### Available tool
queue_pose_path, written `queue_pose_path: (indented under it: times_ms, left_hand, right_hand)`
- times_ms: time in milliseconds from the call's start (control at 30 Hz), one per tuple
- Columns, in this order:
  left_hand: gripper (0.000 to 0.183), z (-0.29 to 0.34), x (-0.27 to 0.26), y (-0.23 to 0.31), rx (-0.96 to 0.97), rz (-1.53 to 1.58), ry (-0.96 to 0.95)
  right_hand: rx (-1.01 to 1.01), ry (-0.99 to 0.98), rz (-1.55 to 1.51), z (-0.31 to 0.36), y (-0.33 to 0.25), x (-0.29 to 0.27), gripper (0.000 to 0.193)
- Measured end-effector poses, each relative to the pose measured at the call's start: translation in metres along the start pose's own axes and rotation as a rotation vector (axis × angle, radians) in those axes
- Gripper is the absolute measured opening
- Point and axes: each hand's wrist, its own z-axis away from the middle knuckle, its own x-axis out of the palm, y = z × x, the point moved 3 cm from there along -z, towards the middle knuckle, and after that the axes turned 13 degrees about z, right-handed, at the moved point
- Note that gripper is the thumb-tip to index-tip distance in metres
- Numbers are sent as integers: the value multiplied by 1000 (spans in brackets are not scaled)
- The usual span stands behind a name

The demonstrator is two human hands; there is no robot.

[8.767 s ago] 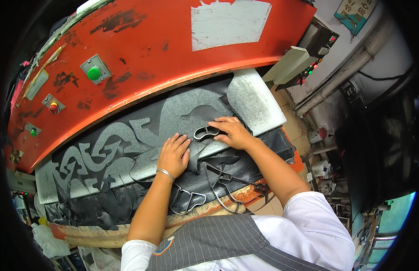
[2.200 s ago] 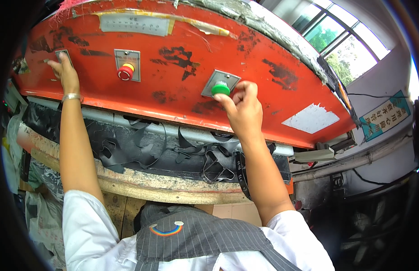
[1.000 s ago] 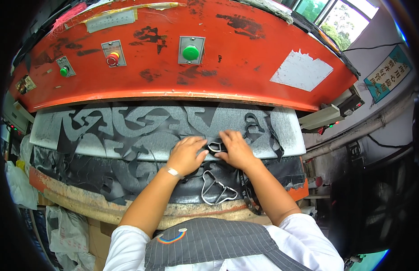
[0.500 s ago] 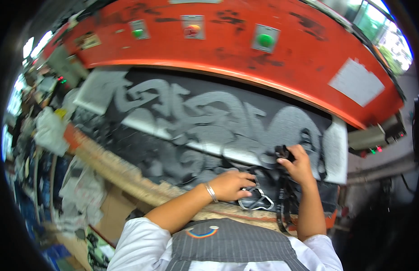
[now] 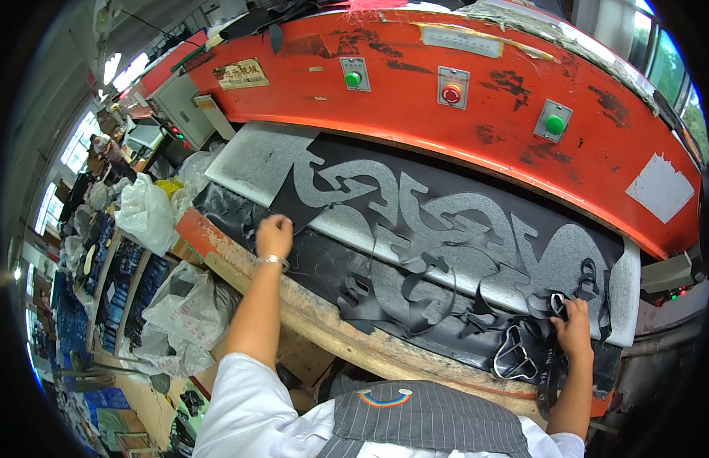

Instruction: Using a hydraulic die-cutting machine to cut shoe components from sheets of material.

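My left hand point(image 5: 274, 235) sits far out to the left, fingers curled down and pinching the near-left edge of the black cut sheet point(image 5: 415, 252) that lies across the grey cutting bed point(image 5: 255, 156); a bracelet point(image 5: 272, 261) shows at that wrist. My right hand point(image 5: 574, 330) is well apart from it, at the right end of the sheet, fingers closed around a small metal cutting die point(image 5: 558, 304) near the sheet's right edge; how firmly it grips I cannot tell. A second, larger wire-shaped die point(image 5: 513, 356) lies just to the near left of that hand, resting on the black offcuts. The sheet is riddled with cut-out shapes, grey bed showing through them. Beyond it runs the orange press head point(image 5: 476, 84), with a green button point(image 5: 353, 79), a red button point(image 5: 450, 95) and another green button point(image 5: 553, 124). Plastic bags point(image 5: 152, 214) pile to the left.
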Motion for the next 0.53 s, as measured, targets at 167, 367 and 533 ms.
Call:
queue_pose_path:
  times_ms: [167, 367, 533]
  left_hand:
    - [53, -106, 8, -43, -250, -106, -105]
    - [23, -168, 20, -74, 65, 169, -264]
    - [23, -228, 28, -105, 184, 286, -248]
  right_hand:
    - [211, 150, 110, 4, -54, -11, 43]
    - [188, 165, 15, -60, -222, 16, 44]
    - [-193, -75, -254, -198, -459, 61, 46]
